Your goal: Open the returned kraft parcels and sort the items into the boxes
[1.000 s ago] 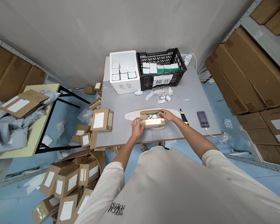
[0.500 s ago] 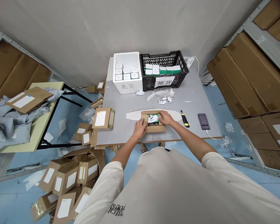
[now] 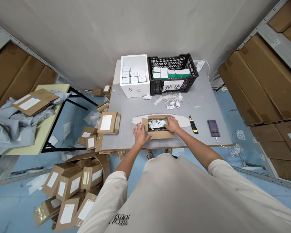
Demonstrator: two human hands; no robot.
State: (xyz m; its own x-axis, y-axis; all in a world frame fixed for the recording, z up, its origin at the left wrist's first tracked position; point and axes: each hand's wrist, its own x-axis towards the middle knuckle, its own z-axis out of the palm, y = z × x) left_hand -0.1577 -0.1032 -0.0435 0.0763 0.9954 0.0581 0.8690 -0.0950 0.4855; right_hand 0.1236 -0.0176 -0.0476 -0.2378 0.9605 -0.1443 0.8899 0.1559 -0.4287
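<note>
A small cardboard box [image 3: 160, 135] lies on the table near its front edge with its flaps folded open. Crumpled printed paper [image 3: 156, 123] fills much of it, and a green carton [image 3: 163, 123] shows beneath. At the box's left end is my left hand [image 3: 140, 135], its fingers spread beside the opened flap. My right hand [image 3: 172, 124] grips the right end, fingers bent over the edge and partly hiding it. To the right lies a black and yellow utility knife [image 3: 193, 125].
A white foam box [image 3: 135, 87] and a black crate [image 3: 189, 82], both with small cartons inside, stand at the back. A taped parcel [image 3: 109, 123] sits at left, a phone [image 3: 213, 128] at right. Paper scraps [image 3: 172, 105] and bubble wrap [image 3: 171, 96] lie mid-table. Parcels [image 3: 68, 184] crowd the floor.
My left hand has shifted left and spread its fingers; the left flap is folded further outward. More of the paper and the box's inside shows. My right hand stays at the right end.
</note>
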